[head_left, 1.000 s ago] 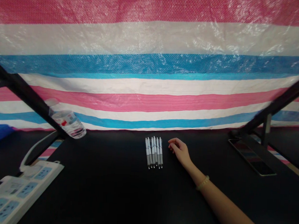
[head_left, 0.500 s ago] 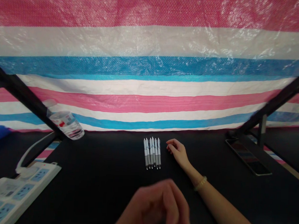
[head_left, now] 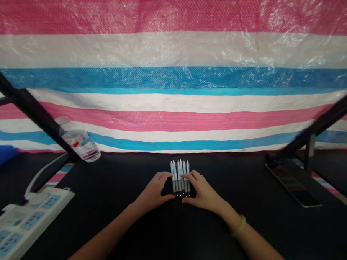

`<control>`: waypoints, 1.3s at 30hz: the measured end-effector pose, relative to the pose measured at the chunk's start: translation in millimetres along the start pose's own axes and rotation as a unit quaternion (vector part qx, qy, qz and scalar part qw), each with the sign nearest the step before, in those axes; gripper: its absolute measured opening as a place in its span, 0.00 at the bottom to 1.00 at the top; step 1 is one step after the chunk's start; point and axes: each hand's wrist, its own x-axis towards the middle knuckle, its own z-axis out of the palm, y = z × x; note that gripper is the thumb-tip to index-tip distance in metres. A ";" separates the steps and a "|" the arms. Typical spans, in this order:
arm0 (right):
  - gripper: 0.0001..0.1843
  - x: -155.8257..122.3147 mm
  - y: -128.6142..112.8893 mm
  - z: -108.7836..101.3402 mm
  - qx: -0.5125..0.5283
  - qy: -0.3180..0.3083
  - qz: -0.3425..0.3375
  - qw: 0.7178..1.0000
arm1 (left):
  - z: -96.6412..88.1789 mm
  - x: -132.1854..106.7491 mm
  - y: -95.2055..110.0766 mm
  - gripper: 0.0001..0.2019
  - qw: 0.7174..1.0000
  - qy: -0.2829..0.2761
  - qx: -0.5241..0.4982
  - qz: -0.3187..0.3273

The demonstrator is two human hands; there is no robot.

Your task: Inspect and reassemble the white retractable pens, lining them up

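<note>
Several white-and-grey click pens lie side by side in a row on the black tabletop, their clickers pointing away from me. At the row's left edge is my left hand, thumb and fingers apart, with fingertips touching or close against the outermost pen. My right hand is spread in the same way on the right side, its index finger reaching over the upper part of the pens and its thumb by their near ends. Neither hand is wrapped round a pen. A bracelet circles my right wrist.
A white power strip lies at the left, a clear plastic cup leans by the left black frame bar, and a blue tray stands beyond. A phone lies at the right. Striped plastic sheeting hangs behind.
My left hand has moved forward from the near edge to the left side of the pens. My right hand has shifted left and nearer to me, onto the row's right side.
</note>
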 end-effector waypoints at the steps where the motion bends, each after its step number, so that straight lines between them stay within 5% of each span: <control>1: 0.40 0.3 2.1 -0.9 -0.003 -0.002 -0.003 1.000 | 0.3 3.6 1.2 0.30 1.000 -0.005 0.005 0.010; 9: 0.30 1.3 13.1 -13.7 0.008 0.030 -0.006 0.999 | -4.5 25.6 0.6 0.36 0.995 -0.039 0.052 0.071; 13: 0.13 2.8 8.7 -13.3 0.055 0.102 0.014 0.993 | -12.0 25.9 -0.7 0.24 0.994 -0.043 0.052 0.087; 19: 0.09 4.9 1.9 -8.4 0.123 0.163 0.051 0.978 | -6.7 21.2 -6.6 0.13 0.986 -0.011 0.115 0.119; 27: 0.19 0.2 -38.3 3.0 0.236 0.056 0.154 0.958 | -0.3 13.4 -4.6 0.15 0.980 0.045 0.134 0.140; 31: 0.29 -3.5 -52.6 22.8 0.440 -0.066 0.264 0.856 | -3.4 14.2 8.1 0.12 0.981 0.054 0.118 0.148; 34: 0.29 -5.3 -58.3 34.7 0.559 -0.049 0.282 0.779 | -4.4 17.8 18.3 0.14 0.989 0.073 0.027 0.124; 37: 0.28 -5.6 -63.6 43.1 0.647 -0.041 0.297 0.701 | -1.4 23.9 22.5 0.15 0.974 0.150 -0.166 0.020; 39: 0.28 -5.9 -66.7 49.8 0.678 -0.044 0.300 0.670 | 1.8 27.9 21.1 0.19 0.921 0.176 -0.336 -0.092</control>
